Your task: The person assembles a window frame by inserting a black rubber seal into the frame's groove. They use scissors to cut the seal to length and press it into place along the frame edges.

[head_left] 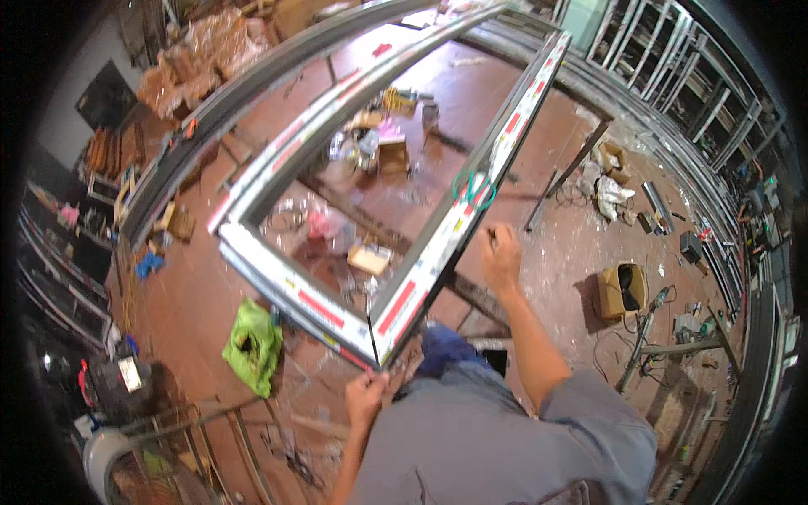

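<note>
In front of me a large metal window or door frame lies raised above the floor, wrapped in white film with red marks. Its near corner points at my body. My left hand is closed just below that corner; whatever its fingers pinch, if anything, is too small to make out. Beside the right-hand rail hovers my right hand, fingers curled together, their contents hidden. A loose coil of green cord rests on that rail, a little beyond my right hand.
A bright green bag lies on the floor at left. To the right stands an open cardboard box, with tools and cables beyond it. Long metal profiles line the right side. Crumpled brown wrapping is heaped at far left.
</note>
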{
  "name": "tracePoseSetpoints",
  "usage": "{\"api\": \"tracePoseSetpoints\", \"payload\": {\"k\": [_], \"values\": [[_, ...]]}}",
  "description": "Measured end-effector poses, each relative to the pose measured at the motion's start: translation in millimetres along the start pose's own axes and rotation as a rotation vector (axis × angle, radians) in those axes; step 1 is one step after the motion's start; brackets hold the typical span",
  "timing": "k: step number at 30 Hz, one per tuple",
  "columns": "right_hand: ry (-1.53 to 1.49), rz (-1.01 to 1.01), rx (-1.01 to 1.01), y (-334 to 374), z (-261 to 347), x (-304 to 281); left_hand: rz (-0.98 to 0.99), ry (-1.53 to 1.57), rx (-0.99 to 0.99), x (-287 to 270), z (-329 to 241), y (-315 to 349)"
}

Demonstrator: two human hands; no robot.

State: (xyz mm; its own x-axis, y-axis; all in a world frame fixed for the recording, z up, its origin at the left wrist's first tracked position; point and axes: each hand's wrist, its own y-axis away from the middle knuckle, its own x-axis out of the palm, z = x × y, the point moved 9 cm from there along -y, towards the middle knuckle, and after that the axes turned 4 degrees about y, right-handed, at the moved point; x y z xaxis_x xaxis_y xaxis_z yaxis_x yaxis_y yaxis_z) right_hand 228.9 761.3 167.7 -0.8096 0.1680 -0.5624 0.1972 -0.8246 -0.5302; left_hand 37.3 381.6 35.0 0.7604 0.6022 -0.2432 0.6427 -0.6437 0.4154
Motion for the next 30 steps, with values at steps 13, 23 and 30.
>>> {"api": "tracePoseSetpoints", "payload": {"k": [13,23,30], "values": [[0.449,0.418,-0.455,84,29,38,-0.009,0.094,0.036,2,5,11],[0.376,0.492,-0.642,218,143,28,-0.026,0.071,0.113,-2,-3,5],[0.444,0.498,-0.603,211,134,30,0.001,0.197,0.026,4,-18,15]]}}
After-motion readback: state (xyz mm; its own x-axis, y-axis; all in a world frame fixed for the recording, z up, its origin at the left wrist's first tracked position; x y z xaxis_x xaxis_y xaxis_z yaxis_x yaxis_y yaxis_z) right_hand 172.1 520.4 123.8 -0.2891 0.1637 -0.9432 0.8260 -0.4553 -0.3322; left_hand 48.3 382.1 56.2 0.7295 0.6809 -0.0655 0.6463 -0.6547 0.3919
